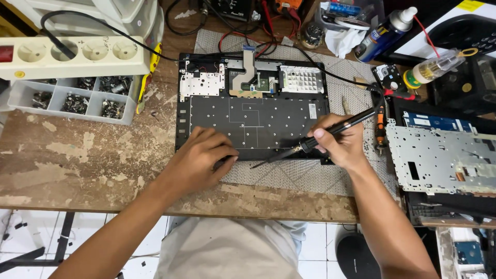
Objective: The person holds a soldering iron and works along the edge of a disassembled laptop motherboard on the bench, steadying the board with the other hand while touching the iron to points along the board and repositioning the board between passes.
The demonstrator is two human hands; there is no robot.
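Note:
A black laptop shell (258,116) lies face down on a grey mesh mat (310,173), its dark keyboard backing sheet and silver metal plates showing. My left hand (199,160) rests on the shell's near left edge, fingers curled and pressing down, holding nothing that I can see. My right hand (338,142) grips a black soldering iron (320,139) like a pen. The iron's thin tip points left and down, just above the shell's near edge between my two hands. Its cable runs up and away to the back right.
A white power strip (72,54) sits over a clear compartment box of screws (72,98) at the left. A bare silver metal plate (444,157) lies at the right. A spray can (387,31) and a small glue bottle (431,67) stand at the back right. The worn wooden bench edge (248,206) runs near me.

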